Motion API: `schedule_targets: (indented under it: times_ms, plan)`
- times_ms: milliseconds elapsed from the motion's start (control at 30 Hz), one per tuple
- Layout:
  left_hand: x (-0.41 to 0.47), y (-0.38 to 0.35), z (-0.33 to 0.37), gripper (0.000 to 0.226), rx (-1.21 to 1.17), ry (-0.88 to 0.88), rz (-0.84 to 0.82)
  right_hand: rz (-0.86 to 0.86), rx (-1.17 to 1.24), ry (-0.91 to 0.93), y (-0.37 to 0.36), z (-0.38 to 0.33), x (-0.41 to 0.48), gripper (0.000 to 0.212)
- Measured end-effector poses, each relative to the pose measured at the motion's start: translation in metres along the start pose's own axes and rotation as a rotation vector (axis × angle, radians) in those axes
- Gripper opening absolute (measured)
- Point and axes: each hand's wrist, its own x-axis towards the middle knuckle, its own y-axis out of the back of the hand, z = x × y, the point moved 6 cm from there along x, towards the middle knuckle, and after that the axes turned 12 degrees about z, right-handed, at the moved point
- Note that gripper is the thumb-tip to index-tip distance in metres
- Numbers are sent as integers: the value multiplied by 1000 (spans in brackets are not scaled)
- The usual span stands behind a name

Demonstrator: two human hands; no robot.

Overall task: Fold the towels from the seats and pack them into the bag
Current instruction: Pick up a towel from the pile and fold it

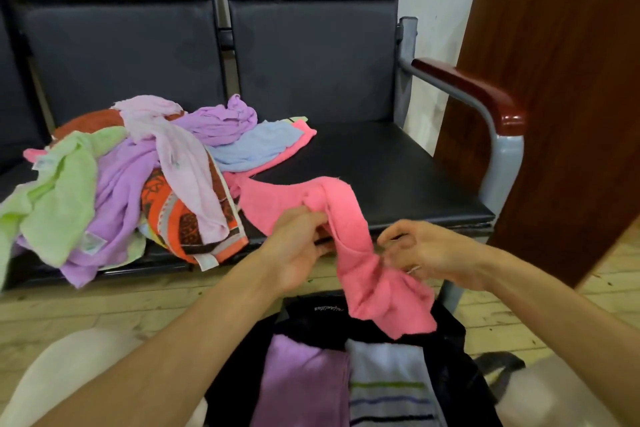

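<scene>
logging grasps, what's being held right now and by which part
Both hands hold the bright pink terry towel: left hand grips its bunched middle, right hand pinches the lower hanging part.

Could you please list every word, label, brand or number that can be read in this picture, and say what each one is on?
None can be read.
Black bag: a small pale script mark near its rim, too blurred to read.
Green towel: a sewn tag, print too small to read.
Purple towel: a sewn tag, also illegible.
Orange patterned towel: a white tag, no legible text.
</scene>
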Motion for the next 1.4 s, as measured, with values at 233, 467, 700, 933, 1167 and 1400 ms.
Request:
schedule_targets:
  times_ms: [233, 467, 700, 933, 1167, 1400]
  plan:
    - [-25, -7, 15, 24, 217, -180, -90, 356, -20, 338, 4, -35, -9, 19]
    - [-36, -8, 7, 19, 266, -187, -173, 459, -159, 425, -2, -30, -14, 21]
    - [-37, -10, 5, 26, 375, -256, -121, 523, 127, 324, 19, -20, -15, 23]
    - [-38, -11, 9, 31, 511, -360, -115, 532, 549, -107, 22, 8, -3, 32]
    - [-39, -6, 15, 36, 387, -350, -126, 308, -29, 146, -1, -15, -15, 67]
    - [-31, 11, 33, 41, 275, -388, 35, 431, -486, 249, 18, -17, -7, 38]
